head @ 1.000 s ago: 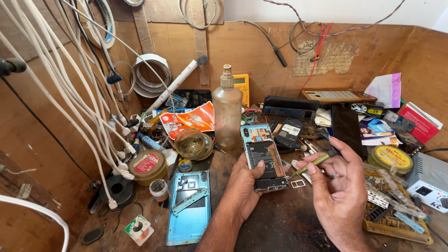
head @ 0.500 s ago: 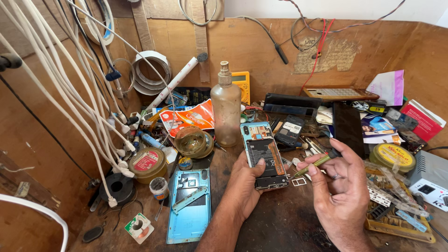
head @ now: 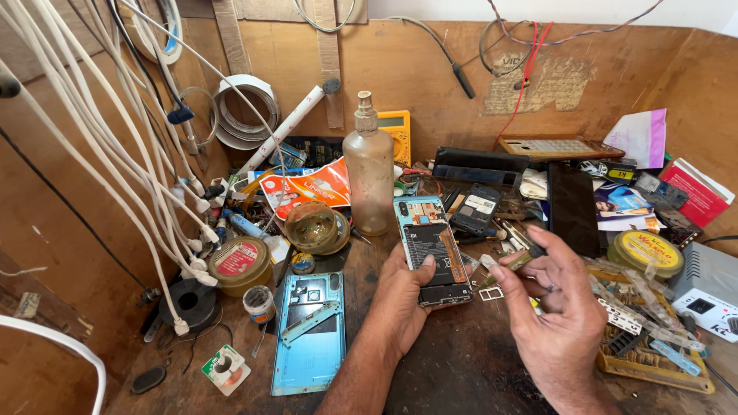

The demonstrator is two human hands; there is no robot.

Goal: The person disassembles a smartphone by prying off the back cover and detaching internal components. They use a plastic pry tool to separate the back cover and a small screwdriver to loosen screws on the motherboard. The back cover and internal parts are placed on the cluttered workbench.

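Little has shifted since the earlier frames: the right hand [head: 557,315] has drawn its small tool [head: 516,261] a touch closer to the opened phone [head: 430,250], and the view has tipped slightly, while the left hand [head: 403,300] keeps the same grip. That left hand is curled around the lower part of the phone from beneath, thumb laid across the exposed black battery, so the handset stands tilted up off the worktop [head: 461,369] with its blue frame and bare insides facing the camera. The right hand is mostly closed, thumb and forefinger pinched on the thin tool — its pale tip sits just beside the phone's right edge, near but seemingly not yet touching; whether the tip carries anything I cannot tell. Judging by this, the work is at the fine, close stage on the phone's side or lower board, with the steadying hand settled and only the tool hand adjusting. A small sim-tray-like metal frame [head: 490,293] lies on the worktop just below the tool. Left of the forearm lies a light-blue back cover [head: 311,334] with a loose strip across it. Behind the phone stands a cloudy plastic bottle [head: 368,173] — beside it a round glass dish [head: 311,227], a flat round tin [head: 240,261], and white cables [head: 115,138] hanging down the left wall.
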